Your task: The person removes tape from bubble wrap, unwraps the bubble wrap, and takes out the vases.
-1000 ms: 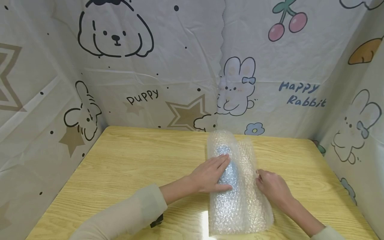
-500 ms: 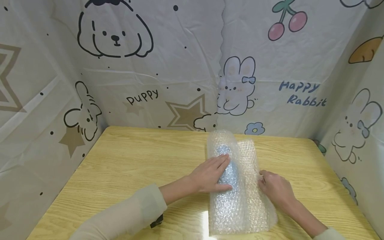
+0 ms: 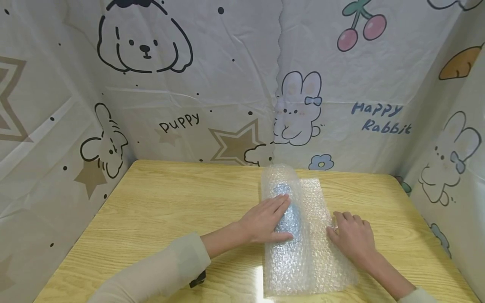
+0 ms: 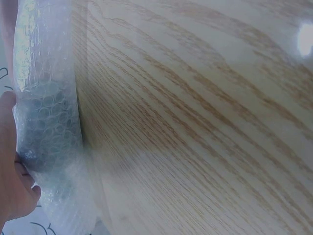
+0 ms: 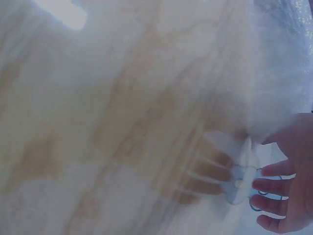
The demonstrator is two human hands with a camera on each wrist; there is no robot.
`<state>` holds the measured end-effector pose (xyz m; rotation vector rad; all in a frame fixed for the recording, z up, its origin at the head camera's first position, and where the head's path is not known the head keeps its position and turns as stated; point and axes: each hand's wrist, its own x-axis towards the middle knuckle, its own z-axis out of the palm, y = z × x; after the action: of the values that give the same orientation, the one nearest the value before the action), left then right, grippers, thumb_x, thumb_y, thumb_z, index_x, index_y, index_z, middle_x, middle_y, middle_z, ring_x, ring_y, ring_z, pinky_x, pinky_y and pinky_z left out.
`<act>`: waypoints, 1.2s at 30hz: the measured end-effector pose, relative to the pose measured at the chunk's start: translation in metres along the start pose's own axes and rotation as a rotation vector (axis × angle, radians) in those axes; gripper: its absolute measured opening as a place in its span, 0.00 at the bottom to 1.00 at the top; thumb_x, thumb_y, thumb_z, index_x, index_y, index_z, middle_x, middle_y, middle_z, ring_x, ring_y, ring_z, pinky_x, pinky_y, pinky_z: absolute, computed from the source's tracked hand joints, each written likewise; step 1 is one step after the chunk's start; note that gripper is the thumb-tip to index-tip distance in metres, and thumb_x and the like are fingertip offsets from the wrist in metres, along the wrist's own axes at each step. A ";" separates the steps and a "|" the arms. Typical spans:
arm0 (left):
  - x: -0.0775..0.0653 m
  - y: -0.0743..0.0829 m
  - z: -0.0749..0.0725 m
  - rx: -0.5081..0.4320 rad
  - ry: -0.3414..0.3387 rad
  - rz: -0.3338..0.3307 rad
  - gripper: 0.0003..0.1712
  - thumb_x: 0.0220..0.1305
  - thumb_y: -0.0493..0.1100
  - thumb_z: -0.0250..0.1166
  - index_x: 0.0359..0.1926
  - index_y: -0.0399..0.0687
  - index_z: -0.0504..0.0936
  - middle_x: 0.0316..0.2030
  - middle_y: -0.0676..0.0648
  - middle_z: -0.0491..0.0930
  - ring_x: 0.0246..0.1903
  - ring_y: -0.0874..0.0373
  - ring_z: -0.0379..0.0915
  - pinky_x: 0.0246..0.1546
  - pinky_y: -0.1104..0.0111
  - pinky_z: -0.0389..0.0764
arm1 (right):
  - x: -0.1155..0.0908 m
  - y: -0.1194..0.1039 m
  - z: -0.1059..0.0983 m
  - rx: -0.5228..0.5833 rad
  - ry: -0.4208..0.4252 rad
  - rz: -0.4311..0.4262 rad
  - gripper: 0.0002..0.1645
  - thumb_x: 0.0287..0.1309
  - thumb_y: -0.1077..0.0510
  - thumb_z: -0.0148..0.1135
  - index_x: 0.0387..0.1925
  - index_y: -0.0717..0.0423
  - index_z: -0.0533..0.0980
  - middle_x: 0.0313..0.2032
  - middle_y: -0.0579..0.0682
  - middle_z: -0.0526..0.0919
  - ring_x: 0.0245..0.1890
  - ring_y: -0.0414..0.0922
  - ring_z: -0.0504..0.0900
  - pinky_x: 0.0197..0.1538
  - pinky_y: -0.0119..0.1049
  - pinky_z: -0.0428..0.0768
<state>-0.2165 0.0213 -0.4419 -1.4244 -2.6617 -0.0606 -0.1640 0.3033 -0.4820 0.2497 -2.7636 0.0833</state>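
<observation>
A bundle of clear bubble wrap (image 3: 288, 269) lies lengthwise on the wooden table, rolled around a blue object (image 3: 292, 214) whose kind the wrap blurs. My left hand (image 3: 261, 223) rests on top of the roll with fingers stretched out; in the left wrist view the same hand (image 4: 17, 191) lies against the wrap's side. To the right of the roll extends a flatter flap of wrap (image 3: 316, 210). My right hand (image 3: 352, 237) is at that flap's right edge. In the right wrist view its fingers (image 5: 271, 187) are spread apart, holding nothing visible.
The pale wooden table (image 3: 182, 193) reaches back to a printed curtain (image 3: 227, 84), which also hangs along both sides. A small black item (image 3: 198, 279) shows under the left sleeve. Glare falls on the table's near part.
My right hand has moved slightly right and its fingers have loosened from the wrap's edge. The flap has spread out flatter to the right. My left hand has stayed in place.
</observation>
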 end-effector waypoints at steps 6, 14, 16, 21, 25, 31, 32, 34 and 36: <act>0.001 -0.001 0.000 -0.003 0.001 0.001 0.55 0.58 0.76 0.35 0.70 0.37 0.44 0.70 0.40 0.43 0.68 0.49 0.39 0.66 0.62 0.47 | 0.008 -0.007 -0.006 0.137 0.025 -0.018 0.24 0.55 0.50 0.60 0.49 0.62 0.75 0.48 0.62 0.76 0.48 0.61 0.72 0.43 0.58 0.74; 0.001 -0.002 0.000 -0.006 0.011 0.001 0.55 0.57 0.76 0.36 0.70 0.37 0.45 0.70 0.40 0.44 0.68 0.49 0.40 0.66 0.61 0.48 | 0.018 -0.039 -0.024 0.408 -0.112 0.046 0.38 0.61 0.35 0.46 0.61 0.57 0.66 0.58 0.60 0.70 0.56 0.60 0.68 0.54 0.58 0.68; 0.001 -0.002 0.000 -0.007 0.011 -0.001 0.55 0.57 0.76 0.37 0.70 0.37 0.45 0.70 0.40 0.44 0.68 0.49 0.40 0.66 0.61 0.48 | 0.020 -0.046 -0.027 0.450 -0.125 0.021 0.40 0.60 0.34 0.48 0.63 0.57 0.63 0.60 0.59 0.68 0.59 0.58 0.66 0.56 0.57 0.66; 0.000 -0.002 0.001 0.002 0.007 -0.001 0.56 0.57 0.76 0.36 0.70 0.37 0.45 0.70 0.40 0.44 0.68 0.49 0.40 0.66 0.61 0.49 | 0.023 -0.058 -0.022 0.491 -0.135 -0.077 0.42 0.59 0.36 0.51 0.67 0.56 0.57 0.64 0.56 0.62 0.63 0.55 0.61 0.60 0.54 0.63; -0.001 -0.003 0.002 0.002 0.004 0.000 0.56 0.57 0.76 0.35 0.70 0.37 0.45 0.70 0.40 0.44 0.68 0.49 0.40 0.66 0.61 0.48 | 0.025 -0.063 -0.015 0.484 -0.128 -0.158 0.42 0.60 0.38 0.52 0.68 0.54 0.55 0.66 0.57 0.57 0.64 0.56 0.58 0.60 0.55 0.62; -0.003 -0.003 0.002 -0.009 0.004 0.001 0.56 0.58 0.76 0.35 0.70 0.36 0.44 0.70 0.39 0.43 0.68 0.48 0.39 0.66 0.61 0.48 | 0.028 -0.070 -0.011 0.457 -0.141 -0.234 0.40 0.62 0.39 0.50 0.69 0.52 0.53 0.68 0.55 0.53 0.65 0.54 0.56 0.62 0.53 0.60; -0.004 -0.003 0.002 -0.009 0.006 0.001 0.55 0.58 0.76 0.36 0.70 0.36 0.44 0.70 0.39 0.43 0.68 0.48 0.40 0.66 0.61 0.48 | 0.028 -0.070 -0.011 0.456 -0.142 -0.243 0.40 0.62 0.39 0.49 0.69 0.52 0.53 0.69 0.54 0.52 0.65 0.54 0.55 0.63 0.52 0.59; -0.005 -0.004 0.002 -0.010 0.013 0.003 0.55 0.58 0.76 0.37 0.70 0.36 0.44 0.69 0.39 0.44 0.68 0.48 0.40 0.66 0.61 0.48 | 0.028 -0.071 -0.011 0.458 -0.134 -0.266 0.40 0.62 0.39 0.49 0.69 0.53 0.53 0.68 0.55 0.53 0.65 0.54 0.56 0.63 0.52 0.59; -0.006 -0.004 0.002 -0.010 0.021 0.003 0.55 0.58 0.75 0.37 0.70 0.36 0.45 0.69 0.38 0.45 0.68 0.48 0.41 0.66 0.61 0.49 | 0.029 -0.072 -0.010 0.455 -0.132 -0.281 0.41 0.62 0.39 0.50 0.70 0.52 0.53 0.68 0.55 0.53 0.65 0.54 0.56 0.62 0.52 0.60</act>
<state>-0.2169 0.0140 -0.4442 -1.4232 -2.6456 -0.0883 -0.1735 0.2287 -0.4603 0.7821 -2.7713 0.6436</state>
